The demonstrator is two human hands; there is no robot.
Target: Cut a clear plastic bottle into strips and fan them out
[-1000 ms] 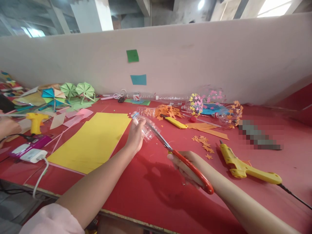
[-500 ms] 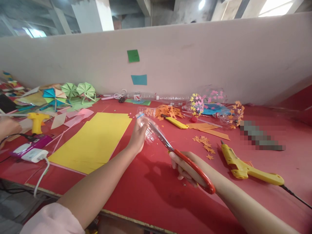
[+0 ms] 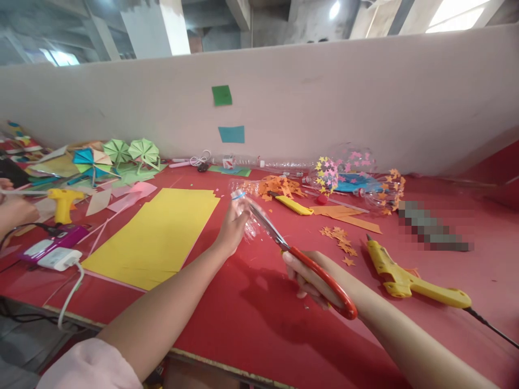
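Left hand, gripping a bottle, had shifted slightly right over the worktop, back from its near edge; the right hand grasped scissors. If the slick bottle twisted, they could have nicked the left hand.

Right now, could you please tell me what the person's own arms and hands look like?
The left arm is bare below a loose, pale pink sleeve. The right arm shows bare, with no sleeve in view. The left hand and right hand are ungloved, with no watch or bracelet in view.
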